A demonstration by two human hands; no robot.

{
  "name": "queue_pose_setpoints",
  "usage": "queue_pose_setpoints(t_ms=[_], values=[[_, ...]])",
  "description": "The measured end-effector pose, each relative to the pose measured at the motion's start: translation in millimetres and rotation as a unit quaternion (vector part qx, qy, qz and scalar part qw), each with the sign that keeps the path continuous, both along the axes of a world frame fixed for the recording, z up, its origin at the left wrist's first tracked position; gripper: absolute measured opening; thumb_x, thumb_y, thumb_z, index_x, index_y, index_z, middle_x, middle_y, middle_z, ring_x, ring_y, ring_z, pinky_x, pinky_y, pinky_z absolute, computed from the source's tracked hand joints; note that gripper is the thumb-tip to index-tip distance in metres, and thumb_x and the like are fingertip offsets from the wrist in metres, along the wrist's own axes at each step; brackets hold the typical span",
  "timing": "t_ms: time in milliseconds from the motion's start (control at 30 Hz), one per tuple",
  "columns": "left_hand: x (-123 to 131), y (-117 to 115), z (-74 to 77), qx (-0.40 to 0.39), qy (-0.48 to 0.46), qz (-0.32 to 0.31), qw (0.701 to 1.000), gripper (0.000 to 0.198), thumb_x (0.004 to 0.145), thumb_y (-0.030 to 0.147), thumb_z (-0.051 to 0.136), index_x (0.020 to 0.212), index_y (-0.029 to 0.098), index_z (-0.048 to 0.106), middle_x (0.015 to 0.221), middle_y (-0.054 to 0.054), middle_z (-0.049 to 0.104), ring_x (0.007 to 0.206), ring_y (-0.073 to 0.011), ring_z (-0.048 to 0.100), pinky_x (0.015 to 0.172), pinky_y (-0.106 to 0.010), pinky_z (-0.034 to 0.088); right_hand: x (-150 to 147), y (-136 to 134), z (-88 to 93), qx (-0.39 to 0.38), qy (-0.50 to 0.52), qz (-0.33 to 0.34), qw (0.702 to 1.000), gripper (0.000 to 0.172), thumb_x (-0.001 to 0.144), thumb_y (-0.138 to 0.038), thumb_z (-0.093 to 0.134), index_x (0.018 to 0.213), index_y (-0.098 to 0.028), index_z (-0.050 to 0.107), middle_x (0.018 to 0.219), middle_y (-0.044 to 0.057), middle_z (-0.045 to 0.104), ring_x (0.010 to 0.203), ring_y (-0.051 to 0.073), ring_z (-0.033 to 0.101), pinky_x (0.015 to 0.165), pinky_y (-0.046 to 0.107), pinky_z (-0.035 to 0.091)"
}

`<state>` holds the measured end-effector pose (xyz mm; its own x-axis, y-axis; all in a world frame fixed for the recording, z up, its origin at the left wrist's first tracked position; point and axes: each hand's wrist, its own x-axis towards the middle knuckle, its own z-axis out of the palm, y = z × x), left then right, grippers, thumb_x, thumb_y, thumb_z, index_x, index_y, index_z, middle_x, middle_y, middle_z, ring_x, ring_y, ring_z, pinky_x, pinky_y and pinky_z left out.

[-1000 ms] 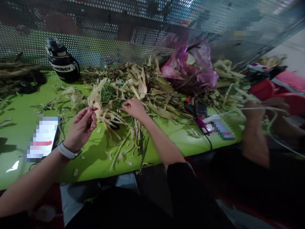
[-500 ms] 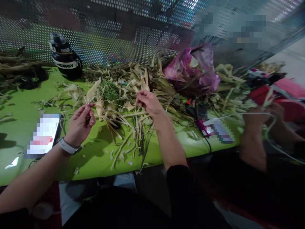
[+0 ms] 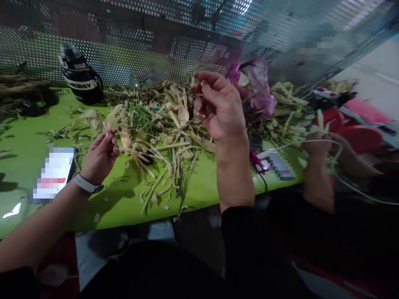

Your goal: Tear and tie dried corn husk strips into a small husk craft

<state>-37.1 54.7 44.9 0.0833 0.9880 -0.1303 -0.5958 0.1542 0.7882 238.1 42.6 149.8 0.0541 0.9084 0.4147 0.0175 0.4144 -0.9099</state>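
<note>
My left hand (image 3: pixel 101 155), with a white watch band on its wrist, is closed in a pinch. A pale dried corn husk (image 3: pixel 112 118) stands up from its fingertips. Raised above the pile is my right hand (image 3: pixel 221 106), its fingers curled in toward the thumb. Whatever lies between those fingertips, perhaps something very thin, I cannot make out. Between and beyond the hands, a heap of dried husks (image 3: pixel 173 120) spreads over the green table (image 3: pixel 118 211), with a tuft of green shreds (image 3: pixel 139 118) in it. Loose husk strips (image 3: pixel 162 191) trail toward the front edge.
A lit phone (image 3: pixel 53 174) lies at left, and a dark bottle (image 3: pixel 79 79) stands behind. A pink plastic bag (image 3: pixel 260 85) sits against the perforated metal screen (image 3: pixel 131 41). At right, another person's hands (image 3: pixel 318 145) hold a pale strip near a white cable (image 3: pixel 293 144) and red containers (image 3: pixel 360 137).
My right hand has risen from the husk heap, up and to the right. My left hand keeps its pinch on the husk. The whole view has shifted slightly.
</note>
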Motion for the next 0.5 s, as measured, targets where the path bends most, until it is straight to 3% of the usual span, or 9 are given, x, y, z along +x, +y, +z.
queue_pose_setpoints(t_ms=[133,333,433,500], values=[[4,-1,9.5,0.005,-0.006,-0.009,1.0,0.013,0.091,0.012,0.054,0.09,0.012,0.068,0.065,0.001,0.053,0.05,-0.003,0.048,0.044,-0.011,0.039,-16,-13,28.9,0.008,-0.006,0.059,0.998,0.011,0.082,-0.036,0.063,0.093,-0.035,0.065,0.104,0.0,0.069,0.078,0.015,0.066,0.058,0.029,0.051],[13,0,17.9,0.003,-0.01,0.001,1.0,0.013,0.091,0.014,0.055,0.087,0.013,0.067,0.06,0.003,0.055,0.047,-0.0023,0.048,0.044,-0.011,0.039,-32,-45,70.2,0.076,-0.028,0.078,0.994,0.016,0.09,-0.02,0.055,0.093,-0.029,0.068,0.094,-0.007,0.07,0.078,0.008,0.068,0.061,0.017,0.054],[19,0,17.8,0.015,-0.015,-0.005,1.0,0.01,0.089,0.014,0.058,0.087,0.013,0.068,0.06,0.004,0.056,0.046,-0.0026,0.049,0.042,-0.011,0.039,-36,-54,80.0,0.095,-0.024,0.106,0.989,0.02,0.095,-0.019,0.047,0.096,-0.027,0.065,0.094,-0.011,0.069,0.086,0.006,0.067,0.067,0.014,0.053],[25,-1,17.8,0.02,-0.021,-0.011,1.0,0.009,0.088,0.015,0.059,0.087,0.013,0.068,0.06,0.003,0.056,0.047,-0.003,0.051,0.044,-0.011,0.041,-42,-55,75.9,0.074,0.003,0.143,0.987,0.024,0.097,-0.021,0.039,0.101,-0.025,0.063,0.1,-0.011,0.069,0.095,0.007,0.067,0.078,0.019,0.056]])
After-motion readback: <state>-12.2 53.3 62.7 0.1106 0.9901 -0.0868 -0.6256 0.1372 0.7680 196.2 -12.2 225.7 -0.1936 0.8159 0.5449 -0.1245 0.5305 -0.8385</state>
